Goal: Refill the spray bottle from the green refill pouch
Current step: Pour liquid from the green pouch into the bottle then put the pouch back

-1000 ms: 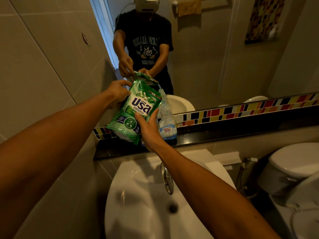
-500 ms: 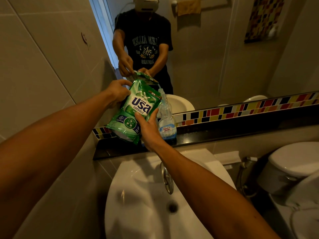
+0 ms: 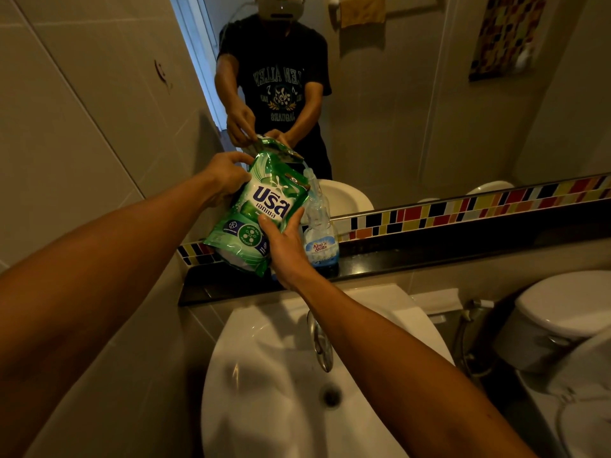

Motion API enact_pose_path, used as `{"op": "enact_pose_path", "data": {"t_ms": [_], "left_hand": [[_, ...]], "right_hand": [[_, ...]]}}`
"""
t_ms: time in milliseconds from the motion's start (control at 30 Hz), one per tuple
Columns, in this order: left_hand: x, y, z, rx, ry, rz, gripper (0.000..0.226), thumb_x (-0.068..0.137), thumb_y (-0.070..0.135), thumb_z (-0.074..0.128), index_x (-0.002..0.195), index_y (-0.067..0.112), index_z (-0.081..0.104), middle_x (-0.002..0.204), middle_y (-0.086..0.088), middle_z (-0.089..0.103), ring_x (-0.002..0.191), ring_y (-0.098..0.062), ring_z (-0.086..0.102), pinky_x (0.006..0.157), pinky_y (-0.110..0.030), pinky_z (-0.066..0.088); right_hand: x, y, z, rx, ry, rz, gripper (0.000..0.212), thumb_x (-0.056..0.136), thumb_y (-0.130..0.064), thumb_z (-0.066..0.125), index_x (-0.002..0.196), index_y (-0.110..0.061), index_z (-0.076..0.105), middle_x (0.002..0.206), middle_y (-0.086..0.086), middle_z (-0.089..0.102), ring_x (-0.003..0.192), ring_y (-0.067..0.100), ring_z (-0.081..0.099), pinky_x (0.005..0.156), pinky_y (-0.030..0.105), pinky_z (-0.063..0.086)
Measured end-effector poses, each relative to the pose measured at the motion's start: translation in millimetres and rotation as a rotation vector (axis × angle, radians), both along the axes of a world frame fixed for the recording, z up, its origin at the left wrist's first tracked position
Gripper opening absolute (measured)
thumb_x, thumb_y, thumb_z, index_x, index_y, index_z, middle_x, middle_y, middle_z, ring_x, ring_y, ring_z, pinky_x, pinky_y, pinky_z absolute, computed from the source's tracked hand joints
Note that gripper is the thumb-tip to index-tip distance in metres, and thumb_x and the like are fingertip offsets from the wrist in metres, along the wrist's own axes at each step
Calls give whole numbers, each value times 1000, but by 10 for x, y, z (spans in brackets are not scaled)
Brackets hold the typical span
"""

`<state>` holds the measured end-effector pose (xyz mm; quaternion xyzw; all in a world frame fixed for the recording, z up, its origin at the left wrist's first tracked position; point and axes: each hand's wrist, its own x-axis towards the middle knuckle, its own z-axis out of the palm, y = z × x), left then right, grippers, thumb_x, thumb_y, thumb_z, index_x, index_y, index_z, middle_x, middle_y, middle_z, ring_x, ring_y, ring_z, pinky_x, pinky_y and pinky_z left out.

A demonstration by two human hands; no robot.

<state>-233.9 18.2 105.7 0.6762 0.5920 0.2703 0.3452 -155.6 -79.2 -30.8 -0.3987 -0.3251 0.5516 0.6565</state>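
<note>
A green refill pouch [image 3: 261,209] with white lettering is tilted to the right over the dark shelf. My left hand [image 3: 224,176] grips its upper left edge. My right hand [image 3: 284,246] holds its lower right side from below. A thin clear stream runs from the pouch's top corner into the open neck of a clear spray bottle [image 3: 319,236] with a blue label. The bottle stands upright on the shelf, right of the pouch, with blue liquid at its bottom. No spray head is in sight.
The dark shelf [image 3: 429,256] runs under a mirror with a coloured tile strip [image 3: 463,209]. Below it sit a white sink [image 3: 281,391] and a chrome tap [image 3: 319,338]. A toilet [image 3: 562,319] and a hose stand at the right. A tiled wall is close on the left.
Almost nothing has changed. Both hands keep the pouch tilted at the bottle's neck, and the view has shifted only slightly.
</note>
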Motion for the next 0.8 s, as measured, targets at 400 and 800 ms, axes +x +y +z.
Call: {"op": "enact_pose_path", "data": {"t_ms": [400, 800], "left_hand": [[-44, 73, -214, 3, -70, 5, 42, 96, 1, 57, 134, 19, 59, 126, -18, 62, 87, -21, 68, 53, -24, 55], [-119, 116, -879, -50, -237, 70, 29, 95, 3, 56, 122, 6, 65, 118, -18, 68, 100, -31, 68, 75, -39, 59]], "right_hand": [[63, 26, -155, 3, -71, 8, 102, 102, -25, 62, 159, -40, -21, 150, 7, 53, 115, 12, 65, 91, 35, 60], [286, 0, -478, -68, -339, -20, 109, 96, -33, 67, 157, -46, -22, 158, 5, 46, 133, 25, 55, 110, 58, 47]]}}
